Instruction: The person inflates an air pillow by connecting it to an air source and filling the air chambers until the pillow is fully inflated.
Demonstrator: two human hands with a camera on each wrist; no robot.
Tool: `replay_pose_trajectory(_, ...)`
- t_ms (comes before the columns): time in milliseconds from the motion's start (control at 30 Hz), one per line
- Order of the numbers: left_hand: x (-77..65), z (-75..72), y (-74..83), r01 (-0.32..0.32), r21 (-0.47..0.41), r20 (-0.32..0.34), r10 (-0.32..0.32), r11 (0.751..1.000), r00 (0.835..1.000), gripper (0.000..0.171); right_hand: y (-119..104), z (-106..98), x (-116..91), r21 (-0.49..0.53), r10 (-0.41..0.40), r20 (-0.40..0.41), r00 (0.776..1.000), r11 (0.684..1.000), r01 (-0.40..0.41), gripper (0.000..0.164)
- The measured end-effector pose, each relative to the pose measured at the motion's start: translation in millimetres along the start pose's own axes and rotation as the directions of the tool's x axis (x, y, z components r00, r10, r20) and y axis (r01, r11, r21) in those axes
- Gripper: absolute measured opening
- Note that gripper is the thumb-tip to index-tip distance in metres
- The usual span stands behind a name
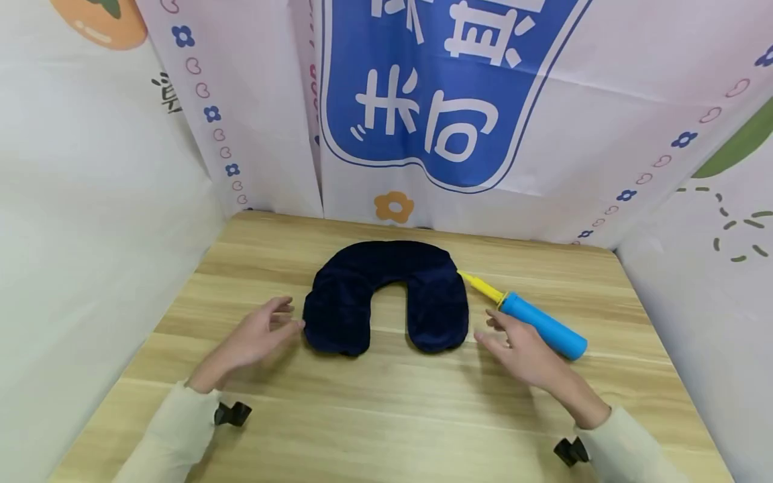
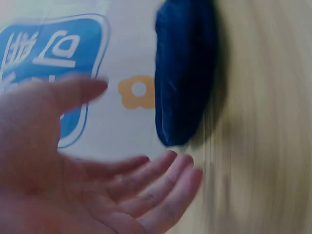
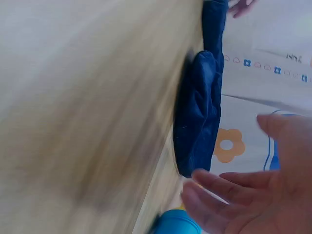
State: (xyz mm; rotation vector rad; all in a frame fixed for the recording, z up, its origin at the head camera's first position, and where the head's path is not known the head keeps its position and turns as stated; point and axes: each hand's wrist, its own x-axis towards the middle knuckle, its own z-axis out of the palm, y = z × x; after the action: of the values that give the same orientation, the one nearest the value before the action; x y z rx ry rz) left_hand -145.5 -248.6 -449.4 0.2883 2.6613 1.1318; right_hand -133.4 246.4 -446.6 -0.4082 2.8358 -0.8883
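Note:
A dark navy U-shaped neck pillow lies flat on the wooden table, its two ends toward me. Beside its left end is my left hand, fingers relaxed and holding nothing; whether the thumb touches the fabric I cannot tell. To the right of the pillow hovers my right hand, loosely spread and apart from it. Just behind that hand lies a blue hand pump whose yellow nozzle points at the pillow's right side. Both wrist views show the pillow beyond extended fingers.
The wood-grain table ends at a white printed cloth behind and white side walls. A black wrist mount sits under the left sleeve, another mount by the right sleeve.

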Motion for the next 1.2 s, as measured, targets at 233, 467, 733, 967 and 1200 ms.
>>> replay_pose_trajectory(233,19.9,-0.7,-10.4,0.248,-0.351,0.123,-0.218,0.903,0.968,0.06,0,3,36,0.086,0.15,0.008,0.989,0.985,-0.15,0.042)
replay_pose_trajectory(467,32.1,14.7,-14.0,0.272,-0.4,0.149,-0.23,0.875,0.962,0.051,1,23,57,-0.007,0.221,-0.02,0.975,0.975,-0.222,0.053)
replay_pose_trajectory(733,37.9,24.9,-8.0,0.243,-0.373,0.108,-0.219,0.896,0.97,0.034,0,31,70,-0.009,0.217,-0.035,0.976,0.976,-0.217,0.061)
replay_pose_trajectory(967,39.9,25.1,-9.3,0.227,-0.369,0.083,-0.211,0.901,0.974,0.03,-1,33,73,0.031,0.223,-0.024,0.974,0.974,-0.223,0.059)
replay_pose_trajectory(1200,41.3,19.3,-12.3,0.219,-0.403,0.051,-0.217,0.888,0.975,0.031,-3,34,72,0.111,0.217,-0.027,0.976,0.971,-0.212,0.052)
